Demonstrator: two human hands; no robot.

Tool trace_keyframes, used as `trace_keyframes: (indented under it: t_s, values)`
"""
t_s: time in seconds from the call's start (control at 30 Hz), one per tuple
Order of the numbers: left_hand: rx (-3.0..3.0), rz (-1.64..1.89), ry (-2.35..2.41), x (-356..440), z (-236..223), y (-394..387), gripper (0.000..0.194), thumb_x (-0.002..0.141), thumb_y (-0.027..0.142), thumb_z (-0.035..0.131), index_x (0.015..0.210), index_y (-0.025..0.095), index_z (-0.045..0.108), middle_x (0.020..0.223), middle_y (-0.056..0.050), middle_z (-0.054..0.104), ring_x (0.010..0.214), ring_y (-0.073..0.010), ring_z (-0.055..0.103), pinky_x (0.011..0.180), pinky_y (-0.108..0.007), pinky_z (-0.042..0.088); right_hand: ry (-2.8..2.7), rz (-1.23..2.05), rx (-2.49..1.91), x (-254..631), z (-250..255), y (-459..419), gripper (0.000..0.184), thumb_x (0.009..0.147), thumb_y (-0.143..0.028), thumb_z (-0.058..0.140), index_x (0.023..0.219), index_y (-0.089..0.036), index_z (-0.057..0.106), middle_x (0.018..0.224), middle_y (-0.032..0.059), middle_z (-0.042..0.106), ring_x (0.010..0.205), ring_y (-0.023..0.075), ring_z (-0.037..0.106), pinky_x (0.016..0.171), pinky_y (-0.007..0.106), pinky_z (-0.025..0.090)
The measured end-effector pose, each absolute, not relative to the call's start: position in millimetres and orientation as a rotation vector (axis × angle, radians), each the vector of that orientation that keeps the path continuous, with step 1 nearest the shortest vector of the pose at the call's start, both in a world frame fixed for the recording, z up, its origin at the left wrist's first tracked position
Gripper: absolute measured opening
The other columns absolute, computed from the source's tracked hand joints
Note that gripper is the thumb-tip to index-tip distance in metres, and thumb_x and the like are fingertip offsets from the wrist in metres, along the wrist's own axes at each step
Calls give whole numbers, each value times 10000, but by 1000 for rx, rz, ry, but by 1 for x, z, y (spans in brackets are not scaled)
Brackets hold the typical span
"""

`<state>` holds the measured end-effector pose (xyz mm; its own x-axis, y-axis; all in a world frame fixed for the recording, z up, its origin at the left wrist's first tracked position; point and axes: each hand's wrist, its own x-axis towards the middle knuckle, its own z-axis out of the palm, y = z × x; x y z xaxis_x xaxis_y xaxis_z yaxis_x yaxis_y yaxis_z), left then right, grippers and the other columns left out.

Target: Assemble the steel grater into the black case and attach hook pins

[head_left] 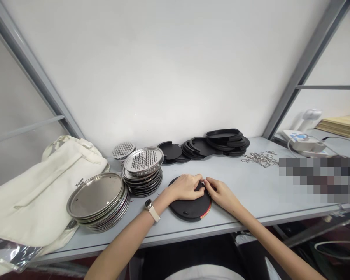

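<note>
On the table near its front edge lies a black round plastic disc (pixel 189 208), with a strip of red and yellow showing at its right rim. My left hand (pixel 187 187), with a watch at the wrist, rests on top of the disc with its fingers curled in. Thumb and fingers of my right hand (pixel 220 193) are pinched together at the disc's upper right edge. The two hands' fingertips meet there around something small, which the fingers mostly hide. To the right lies a loose heap of small metal hooks or clips (pixel 261 158).
Left of the hands stand stacks of perforated metal grater discs (pixel 144 160) and plain round metal plates (pixel 96 194). Black plastic rings (pixel 202 146) pile along the wall. A cream cloth bag (pixel 46 175) covers the left end; a white device (pixel 303 140) sits far right.
</note>
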<state>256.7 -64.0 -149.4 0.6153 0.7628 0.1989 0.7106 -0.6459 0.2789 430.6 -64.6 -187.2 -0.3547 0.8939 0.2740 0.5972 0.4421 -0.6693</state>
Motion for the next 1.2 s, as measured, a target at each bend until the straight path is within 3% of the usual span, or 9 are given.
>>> trace_keyframes:
  t_s: [0.4,0.6,0.8,1.2]
  values:
    - [2726,371,1231,257,-146,-64,146,840,219,457,974,211,515,678,31,576,615,-135,568,557,-241,356,-1909,656,-1252,434,-191,-59,342,906,-395,323,619,-209,350,525,-49,359,517,115,384,508,225,318]
    - [2741,433,1404,259,-145,-67,254,842,324,473,1064,202,452,722,2,614,678,-194,606,607,-272,396,-1888,678,-1231,433,-190,-61,334,910,-397,335,633,-211,327,540,-57,325,520,105,354,496,223,305]
    - [2747,341,1489,261,-147,-67,224,865,384,431,913,181,515,754,-43,641,693,-216,616,627,-296,411,-1916,646,-1207,432,-189,-62,282,899,-346,332,650,-214,332,545,-59,340,525,105,357,497,223,311]
    - [2901,296,1324,255,-145,-65,276,874,386,413,843,201,616,719,-50,662,640,-207,617,598,-287,392,-1917,628,-1250,431,-183,-66,255,927,-381,288,754,-229,399,562,-53,420,509,128,431,540,238,352]
